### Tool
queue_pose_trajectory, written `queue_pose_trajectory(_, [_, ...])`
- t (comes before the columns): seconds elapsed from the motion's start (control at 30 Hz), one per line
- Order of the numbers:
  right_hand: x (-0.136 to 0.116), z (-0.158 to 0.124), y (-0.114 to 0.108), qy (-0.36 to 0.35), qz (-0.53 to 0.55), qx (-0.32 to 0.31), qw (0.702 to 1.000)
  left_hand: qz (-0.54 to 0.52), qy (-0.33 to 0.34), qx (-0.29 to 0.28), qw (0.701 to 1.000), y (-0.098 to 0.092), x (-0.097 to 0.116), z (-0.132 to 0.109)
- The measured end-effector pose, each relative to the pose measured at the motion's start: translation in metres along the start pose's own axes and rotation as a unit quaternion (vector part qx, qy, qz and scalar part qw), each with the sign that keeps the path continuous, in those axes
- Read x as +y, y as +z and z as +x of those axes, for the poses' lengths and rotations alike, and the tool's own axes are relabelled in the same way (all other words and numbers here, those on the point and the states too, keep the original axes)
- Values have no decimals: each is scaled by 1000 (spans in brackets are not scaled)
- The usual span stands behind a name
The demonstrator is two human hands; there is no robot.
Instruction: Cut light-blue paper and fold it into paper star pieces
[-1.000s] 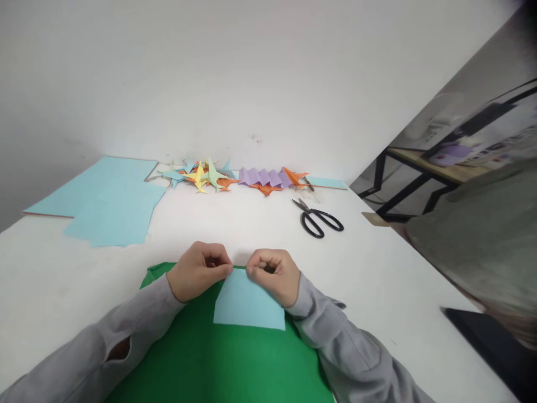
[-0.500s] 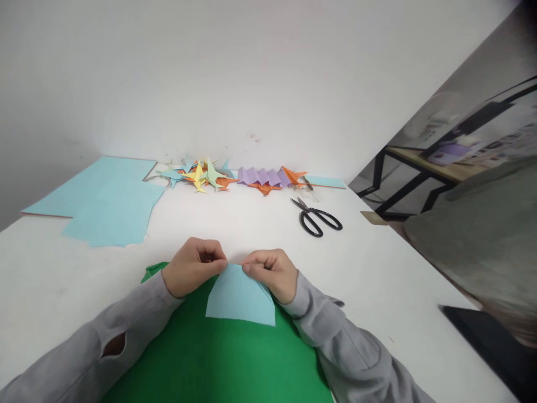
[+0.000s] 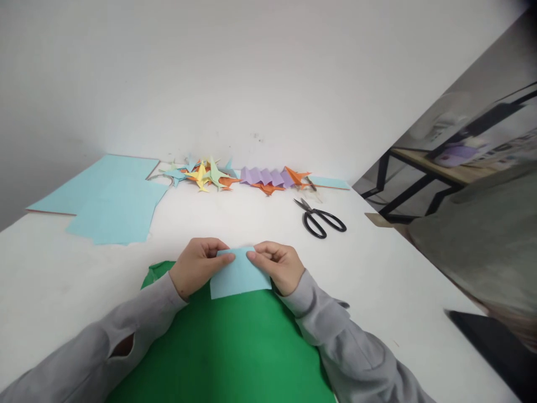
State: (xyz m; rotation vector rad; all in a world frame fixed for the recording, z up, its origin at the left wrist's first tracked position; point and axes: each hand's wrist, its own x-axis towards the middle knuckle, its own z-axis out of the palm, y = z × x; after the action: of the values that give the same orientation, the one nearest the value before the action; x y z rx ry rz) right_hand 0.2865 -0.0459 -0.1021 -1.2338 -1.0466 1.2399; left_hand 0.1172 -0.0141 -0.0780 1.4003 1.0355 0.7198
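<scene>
A small light blue sheet of paper [image 3: 240,277] is held up above a green cloth [image 3: 222,347] at the near edge of the table. My left hand [image 3: 199,264] pinches its upper left edge between thumb and fingers. On the upper right edge, my right hand [image 3: 282,266] pinches the same sheet, thumb in front. The two thumbs are a short gap apart. The sheet's lower edge hangs free, slightly slanted. Fingers behind the paper are partly hidden.
Black-handled scissors [image 3: 321,217] lie on the white table [image 3: 390,291]. Larger light blue sheets [image 3: 113,196] are at the left. Along the wall sit several folded paper figures [image 3: 210,174] and a pleated purple paper [image 3: 268,177]. A dark flat object [image 3: 490,341] is at the right edge.
The light blue paper has gone from a tapered shape to a shorter, nearly rectangular one. Both hands now grip it with thumbs on its front face. The view has shifted slightly.
</scene>
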Motion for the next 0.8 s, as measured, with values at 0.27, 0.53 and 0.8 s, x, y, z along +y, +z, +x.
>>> queue_pose_trajectory(0.27, [6, -2, 5, -64, -78, 45, 994, 99, 13, 28, 995, 3, -6, -1])
queue_pose_trajectory(0.53, [1, -3, 0, -56, -31, -2, 998, 60, 50, -15, 997, 2, 2, -5])
queue_pose_trajectory(0.8, [-1, 0, 1, -10, 76, -104, 992, -134, -17, 86, 987, 0, 3, -1])
